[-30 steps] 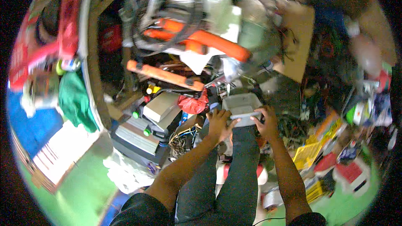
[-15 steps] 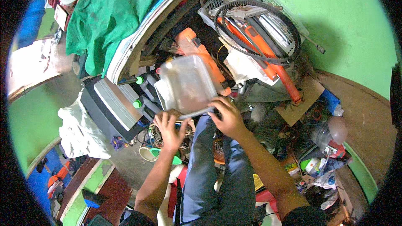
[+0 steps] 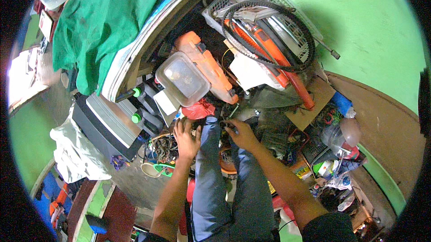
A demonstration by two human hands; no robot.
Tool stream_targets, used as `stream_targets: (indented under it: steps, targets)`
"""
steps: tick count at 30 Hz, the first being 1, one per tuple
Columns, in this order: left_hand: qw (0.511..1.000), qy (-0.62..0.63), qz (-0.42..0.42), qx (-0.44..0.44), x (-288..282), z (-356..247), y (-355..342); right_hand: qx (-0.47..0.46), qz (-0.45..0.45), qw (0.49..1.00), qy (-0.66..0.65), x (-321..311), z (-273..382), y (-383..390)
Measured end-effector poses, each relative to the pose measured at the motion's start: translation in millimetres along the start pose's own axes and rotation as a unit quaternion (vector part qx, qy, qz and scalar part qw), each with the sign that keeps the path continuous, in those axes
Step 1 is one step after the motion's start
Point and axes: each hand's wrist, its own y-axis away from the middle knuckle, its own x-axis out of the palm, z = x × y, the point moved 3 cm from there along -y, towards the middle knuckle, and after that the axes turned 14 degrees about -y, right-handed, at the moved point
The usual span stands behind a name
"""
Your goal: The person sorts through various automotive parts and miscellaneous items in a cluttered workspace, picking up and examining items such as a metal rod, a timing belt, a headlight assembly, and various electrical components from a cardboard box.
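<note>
Left hand (image 3: pixel 186 139): thumb and fingers parted, nothing visibly grasped. Right hand (image 3: pixel 242 133): thumb and forefinger bent beside small dark piece (image 3: pixel 222 124); cannot tell if pinched. Translucent plastic tub (image 3: pixel 183 79): clear of both hands, at left hand's 12 o'clock, right hand's 10 to 11; left hand nearer. Tub's long axis: between 10 and 11 to between 4 and 5. Red plastic bag (image 3: pixel 199 109): just off tub's near end, at right hand's 10 o'clock. Orange case (image 3: pixel 207 65): at tub's 2 o'clock.
</note>
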Motion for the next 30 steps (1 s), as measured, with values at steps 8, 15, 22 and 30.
stream_targets:
  steps: [8, 15, 22, 30]
  targets:
    - [0.992, 0.07, -0.059, 0.091, -37, -52, -48, -0.062, -0.365, 0.927, 0.055, -149, 21, 72]
    - [0.962, 0.057, -0.205, 0.17, -71, -148, -220, -0.066, -0.505, 0.848, 0.148, -260, 51, -46]
    - [0.994, -0.017, -0.091, 0.062, -26, -181, -427, -0.027, -0.51, 0.856, 0.078, -287, -21, -139]
    - [0.996, 0.017, 0.013, -0.083, 24, -191, -473, 0.036, -0.446, 0.885, -0.127, -300, -28, -146]
